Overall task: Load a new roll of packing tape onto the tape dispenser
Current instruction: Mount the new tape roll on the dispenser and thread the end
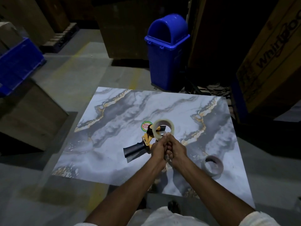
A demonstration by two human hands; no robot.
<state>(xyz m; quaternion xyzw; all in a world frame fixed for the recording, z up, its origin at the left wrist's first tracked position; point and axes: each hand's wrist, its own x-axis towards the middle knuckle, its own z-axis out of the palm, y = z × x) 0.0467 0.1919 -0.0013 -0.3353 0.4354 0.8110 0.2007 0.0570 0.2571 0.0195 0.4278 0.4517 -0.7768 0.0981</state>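
A clear packing tape roll [163, 128] stands upright on its edge over the front of the tape dispenser [136, 150], which has a yellow frame and a black handle pointing left. My left hand [158, 150] and my right hand [177, 148] are pressed together just in front of the roll, with fingers curled. Their fingertips pinch the roll's near rim. The hands hide part of the dispenser's frame. A second, greyish roll [212, 166] lies on the marble-patterned table [114, 160] to the right.
A round green sticker [145, 125] sits on the table behind the dispenser. A blue swing-lid bin [166, 51] stands beyond the table's far edge. A blue crate [17, 66] rests on boxes at left, and large cardboard cartons [270, 51] rise at right.
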